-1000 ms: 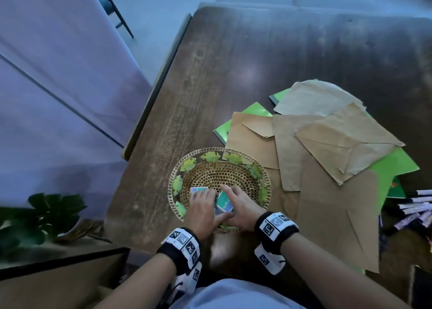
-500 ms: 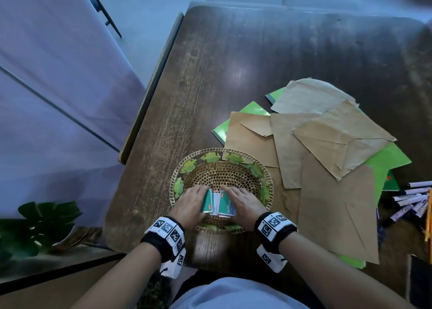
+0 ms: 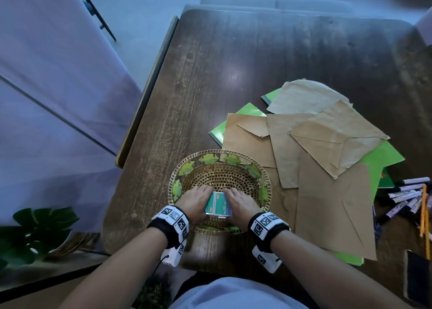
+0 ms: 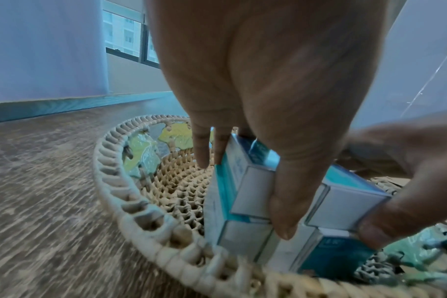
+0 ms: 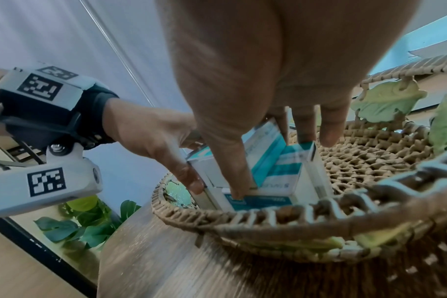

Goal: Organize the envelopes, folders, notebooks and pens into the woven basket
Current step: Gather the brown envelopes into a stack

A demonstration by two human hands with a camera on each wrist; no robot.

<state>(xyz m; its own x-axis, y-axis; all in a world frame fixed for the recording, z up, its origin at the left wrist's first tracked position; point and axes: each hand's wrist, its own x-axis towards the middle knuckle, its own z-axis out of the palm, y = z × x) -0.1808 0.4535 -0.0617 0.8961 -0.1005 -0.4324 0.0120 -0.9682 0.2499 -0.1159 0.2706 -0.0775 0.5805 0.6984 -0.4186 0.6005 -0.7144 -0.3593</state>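
I have both hands, left hand (image 3: 195, 202) and right hand (image 3: 238, 204), pinching the small boxes (image 3: 218, 207) between thumbs and fingers at the basket (image 3: 180, 168)'s near rim, low centre, probably squaring them to leave room for the envelopes (image 3: 327, 173) right of it.

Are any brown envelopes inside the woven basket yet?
No, the woven basket holds only small teal-and-white boxes; the brown envelopes still lie on the table beside it.

Both forearms reached forward side by side, each wrist wearing a marker band. The left hand (image 3: 195, 202) and right hand (image 3: 240, 204) faced each other, fingers pointing down, thumbs pinching inward.
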